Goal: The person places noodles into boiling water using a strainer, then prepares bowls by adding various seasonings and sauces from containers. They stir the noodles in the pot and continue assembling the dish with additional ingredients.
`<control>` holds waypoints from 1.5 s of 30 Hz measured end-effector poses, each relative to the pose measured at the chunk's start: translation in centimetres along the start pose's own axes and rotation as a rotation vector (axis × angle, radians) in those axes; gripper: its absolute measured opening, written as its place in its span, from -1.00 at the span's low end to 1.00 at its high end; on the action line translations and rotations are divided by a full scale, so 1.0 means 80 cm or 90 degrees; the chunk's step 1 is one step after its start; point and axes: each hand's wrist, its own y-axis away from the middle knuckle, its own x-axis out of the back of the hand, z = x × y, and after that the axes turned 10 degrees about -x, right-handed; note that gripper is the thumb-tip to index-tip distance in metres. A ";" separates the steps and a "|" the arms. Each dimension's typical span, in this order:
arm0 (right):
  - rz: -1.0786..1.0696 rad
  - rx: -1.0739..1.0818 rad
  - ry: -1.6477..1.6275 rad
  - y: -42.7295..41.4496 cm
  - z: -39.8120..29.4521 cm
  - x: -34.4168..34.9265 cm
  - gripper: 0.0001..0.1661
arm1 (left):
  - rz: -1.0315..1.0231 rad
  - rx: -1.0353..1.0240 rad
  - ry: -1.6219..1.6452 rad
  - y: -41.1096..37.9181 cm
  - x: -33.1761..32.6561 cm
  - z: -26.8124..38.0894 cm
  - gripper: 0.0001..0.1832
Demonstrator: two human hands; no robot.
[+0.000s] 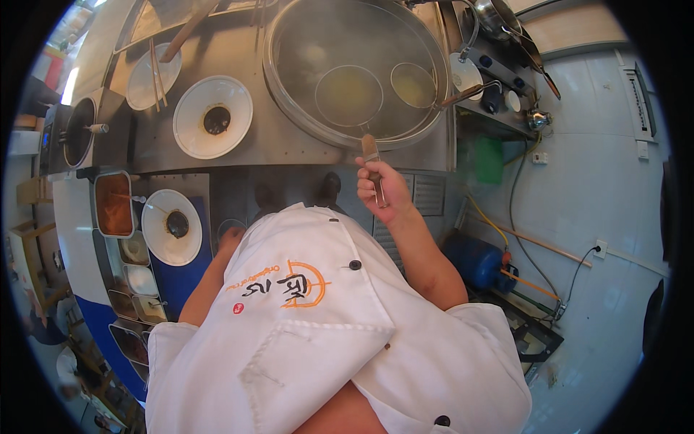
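My right hand (pixel 386 190) grips the wooden-and-wire handle of a round mesh strainer (pixel 349 96). The strainer's basket sits in the cloudy, steaming liquid of a large round metal pot (pixel 274 103), with pale yellowish contents showing in it. A second strainer (pixel 413 85) rests in the pot, its handle laid over the right rim. My left hand (pixel 233 238) hangs low beside the white jacket, partly hidden by it; what its fingers do is unclear. Left of the pot stands a wide-rimmed white bowl (pixel 187 130) with dark liquid in its well.
Another white bowl (pixel 187 247) with dark liquid stands near my left arm, beside a container of reddish-orange sauce (pixel 114 214) and several ingredient tins (pixel 141 279). Chopsticks (pixel 157 76) lie across a white dish (pixel 138 87). A blue gas cylinder (pixel 471 260) lies at right.
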 end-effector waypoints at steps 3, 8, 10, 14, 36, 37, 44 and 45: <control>0.000 -0.024 -0.034 0.002 -0.010 -0.003 -0.78 | 0.001 0.036 0.041 -0.003 0.000 0.005 -0.61; -0.028 -0.058 -0.061 -0.001 -0.025 -0.002 -0.78 | 0.028 0.045 0.040 -0.003 -0.018 -0.030 -0.61; -0.014 -0.052 -0.061 0.002 -0.028 0.000 -0.83 | 0.028 0.059 0.043 0.005 -0.012 -0.002 -0.61; 0.033 -0.025 -0.034 0.013 -0.028 -0.005 -0.91 | 0.038 0.028 0.046 0.007 -0.016 0.012 -0.60; -0.208 -0.216 -0.180 -0.040 -0.059 0.051 -0.81 | 0.026 0.080 -0.081 -0.045 -0.051 0.015 -0.51; -0.218 -0.219 -0.175 -0.042 -0.061 0.053 -0.80 | 0.024 0.082 -0.077 -0.047 -0.045 0.021 -0.51; -0.134 -0.111 -0.129 -0.049 -0.056 0.049 -0.73 | 0.001 0.097 -0.054 -0.038 -0.028 0.046 -0.51; -0.111 -0.094 -0.126 -0.048 -0.054 0.043 -0.72 | -0.001 0.099 -0.048 -0.036 -0.025 0.048 -0.50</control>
